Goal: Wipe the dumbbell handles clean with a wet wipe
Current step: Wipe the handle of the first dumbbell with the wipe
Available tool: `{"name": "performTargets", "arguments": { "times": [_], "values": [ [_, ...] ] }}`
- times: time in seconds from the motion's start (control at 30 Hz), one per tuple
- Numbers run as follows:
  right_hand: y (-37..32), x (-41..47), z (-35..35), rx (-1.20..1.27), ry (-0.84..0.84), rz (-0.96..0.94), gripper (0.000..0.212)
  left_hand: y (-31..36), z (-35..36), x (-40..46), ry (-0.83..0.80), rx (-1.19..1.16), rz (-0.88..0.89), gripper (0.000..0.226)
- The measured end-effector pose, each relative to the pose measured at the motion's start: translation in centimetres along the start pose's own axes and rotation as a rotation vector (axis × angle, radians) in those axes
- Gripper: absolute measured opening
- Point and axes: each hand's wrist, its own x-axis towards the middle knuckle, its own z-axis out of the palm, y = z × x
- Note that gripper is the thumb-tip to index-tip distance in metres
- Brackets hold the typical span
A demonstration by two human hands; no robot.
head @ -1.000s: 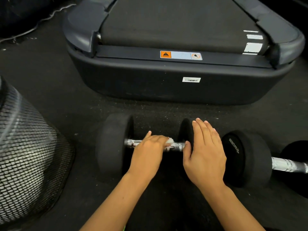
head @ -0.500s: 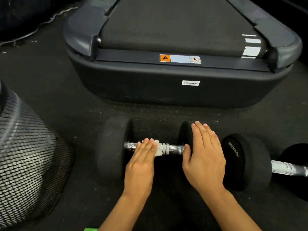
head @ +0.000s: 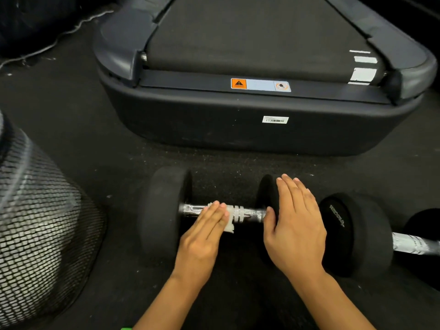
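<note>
A black dumbbell (head: 164,210) lies on the dark floor in front of me, its chrome handle (head: 247,214) running left to right. My left hand (head: 204,234) lies flat over the left half of the handle and presses a white wet wipe (head: 229,222) against it; the wipe sticks out under my fingertips. My right hand (head: 295,225) rests flat, fingers together, on the dumbbell's right weight head and covers most of it. A second dumbbell (head: 354,234) lies just to the right, its chrome handle (head: 414,245) reaching the frame edge.
The rear end of a treadmill (head: 262,129) stands on the floor just beyond the dumbbells. A black mesh bin (head: 40,225) fills the lower left. A cable (head: 54,41) runs along the floor at the far left.
My left hand has slid left along the handle with the wipe, uncovering the handle's right half. My right hand has stayed on the weight head.
</note>
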Motion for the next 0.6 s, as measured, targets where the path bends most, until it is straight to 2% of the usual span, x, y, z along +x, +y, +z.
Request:
{"name": "performTargets", "arguments": {
  "times": [0.07, 0.17, 0.33, 0.5, 0.6],
  "values": [
    [0.0, 0.0, 0.1, -0.003, 0.003, 0.0, 0.053, 0.2, 0.4, 0.4, 0.017, 0.005, 0.032, 0.03],
    [0.0, 0.1, 0.2, -0.013, 0.001, 0.004, 0.053, 0.6, 0.8, 1.4, -0.042, 0.008, 0.081, 0.03],
    [-0.1, 0.4, 0.1, -0.016, -0.003, 0.01, 0.053, 1.2, -0.2, 4.0, -0.189, 0.033, -0.034, 0.03],
    [0.0, 0.4, 0.0, -0.02, -0.007, -0.002, 0.054, 0.9, -1.4, 4.5, -0.231, 0.064, -0.279, 0.04],
    [-0.1, 0.1, 0.1, -0.014, -0.001, 0.0, 0.054, 1.5, -1.4, 4.2, -0.24, 0.033, -0.191, 0.041]
  ]
}}
